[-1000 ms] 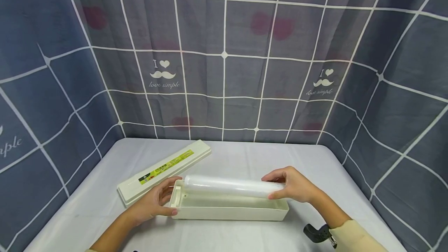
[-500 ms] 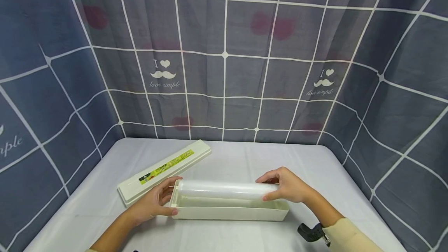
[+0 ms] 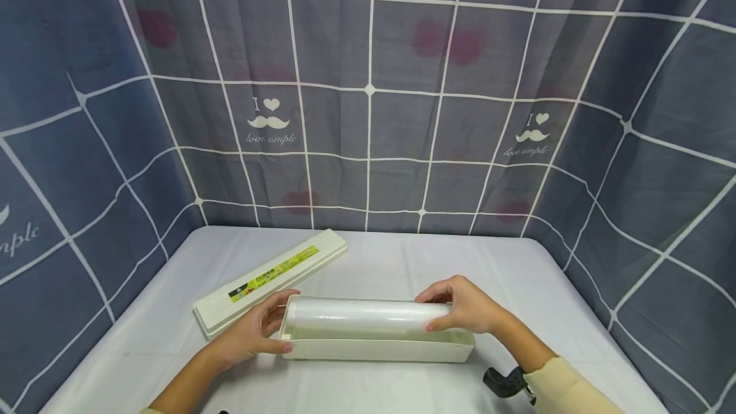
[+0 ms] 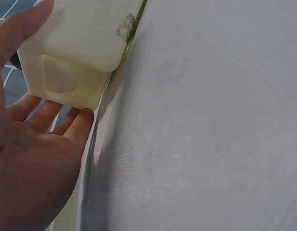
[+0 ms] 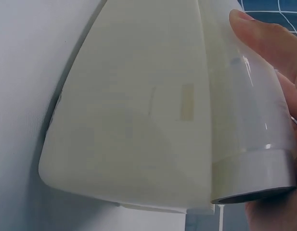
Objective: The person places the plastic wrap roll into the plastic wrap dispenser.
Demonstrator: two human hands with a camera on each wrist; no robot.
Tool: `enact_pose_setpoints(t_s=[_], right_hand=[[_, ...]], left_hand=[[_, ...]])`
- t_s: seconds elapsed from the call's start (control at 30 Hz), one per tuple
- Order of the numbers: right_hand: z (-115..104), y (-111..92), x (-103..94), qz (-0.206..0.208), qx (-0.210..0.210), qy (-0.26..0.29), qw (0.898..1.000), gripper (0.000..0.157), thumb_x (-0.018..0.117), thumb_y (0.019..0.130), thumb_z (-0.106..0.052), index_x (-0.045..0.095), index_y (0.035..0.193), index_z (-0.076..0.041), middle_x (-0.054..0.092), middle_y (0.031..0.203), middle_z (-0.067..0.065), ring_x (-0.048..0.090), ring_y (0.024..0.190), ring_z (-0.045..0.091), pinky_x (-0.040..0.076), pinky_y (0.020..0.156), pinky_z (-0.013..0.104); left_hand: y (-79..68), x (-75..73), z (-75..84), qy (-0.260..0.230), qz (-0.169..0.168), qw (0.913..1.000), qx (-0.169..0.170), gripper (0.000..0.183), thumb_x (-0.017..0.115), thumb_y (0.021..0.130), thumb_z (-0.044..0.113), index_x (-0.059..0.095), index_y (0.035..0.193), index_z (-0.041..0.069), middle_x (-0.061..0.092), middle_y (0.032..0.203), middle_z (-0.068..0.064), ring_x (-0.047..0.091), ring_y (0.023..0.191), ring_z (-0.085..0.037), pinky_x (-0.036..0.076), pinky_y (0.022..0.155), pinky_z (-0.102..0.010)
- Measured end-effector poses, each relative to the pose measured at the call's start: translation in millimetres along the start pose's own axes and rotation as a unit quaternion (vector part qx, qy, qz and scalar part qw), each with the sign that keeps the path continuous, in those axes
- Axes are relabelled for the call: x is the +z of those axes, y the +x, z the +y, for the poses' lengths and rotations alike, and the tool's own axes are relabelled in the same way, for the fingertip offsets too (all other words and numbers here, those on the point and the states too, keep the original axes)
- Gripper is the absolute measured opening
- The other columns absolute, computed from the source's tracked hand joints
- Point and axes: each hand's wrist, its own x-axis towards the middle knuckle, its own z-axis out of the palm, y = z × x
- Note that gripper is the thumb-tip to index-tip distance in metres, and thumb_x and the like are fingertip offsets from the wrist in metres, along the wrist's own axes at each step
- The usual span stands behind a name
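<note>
A cream plastic wrap box (image 3: 379, 351) stands open-topped on the white table. My left hand (image 3: 253, 331) grips its left end, thumb at the front corner and fingers behind. In the left wrist view those fingertips touch the end of the box (image 4: 85, 33). A clear roll of cling film (image 3: 362, 317) lies lengthwise within the box's outline, its left end down between the walls. My right hand (image 3: 464, 308) holds the roll's right end between thumb and fingers. The right wrist view shows the roll's grey-white core end (image 5: 256, 175) beside the box wall (image 5: 134, 120).
The box's long lid (image 3: 270, 280), with a yellow-green label, lies slanted on the table behind my left hand. A white cloth (image 3: 414, 260) covers the table. Dark checked curtains (image 3: 397, 126) rise at the back and both sides. A black wrist mount (image 3: 506, 382) hangs by the right sleeve.
My right hand has moved left and slightly down with the roll. The roll's left end has dropped from over the rim into the box. Left hand, box and lid have stayed put.
</note>
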Motion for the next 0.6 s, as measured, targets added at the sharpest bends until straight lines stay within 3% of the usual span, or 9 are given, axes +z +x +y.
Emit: enact_pose_setpoints(t_s=[0.17, 0.4, 0.6], right_hand=[[-1.7, 0.7, 1.9, -0.006, 0.003, 0.003, 1.0, 0.04, 0.092, 0.075, -0.024, 0.079, 0.112, -0.013, 0.079, 0.108, 0.002, 0.072, 0.092, 0.012, 0.059, 0.083, 0.024], [-2.6, 1.5, 3.8, -0.011, 0.005, 0.011, 1.0, 0.039, 0.092, 0.075, -0.025, 0.079, 0.112, -0.016, 0.079, 0.106, 0.0, 0.073, 0.091, 0.011, 0.06, 0.081, 0.025], [-2.0, 2.7, 5.1, -0.014, 0.002, 0.018, 1.0, 0.039, 0.092, 0.076, -0.024, 0.079, 0.112, -0.015, 0.079, 0.106, 0.002, 0.073, 0.089, 0.01, 0.061, 0.08, 0.025]], left_hand=[[0.1, 0.1, 0.6, -0.002, -0.005, 1.0, 0.002, 0.097, 0.082, 0.081, -0.003, 0.02, 0.157, -0.006, 0.041, 0.153, -0.023, 0.054, 0.131, 0.0, 0.046, 0.107, -0.015], [0.3, -0.3, 0.1, -0.007, -0.012, 0.9999, -0.001, 0.096, 0.08, 0.082, -0.004, 0.02, 0.157, -0.006, 0.044, 0.151, -0.012, 0.054, 0.131, 0.0, 0.046, 0.107, -0.014], [1.1, -0.6, -0.2, -0.011, -0.016, 0.9998, -0.003, 0.097, 0.08, 0.083, -0.004, 0.018, 0.157, -0.006, 0.038, 0.154, -0.024, 0.054, 0.132, 0.0, 0.047, 0.107, -0.015]])
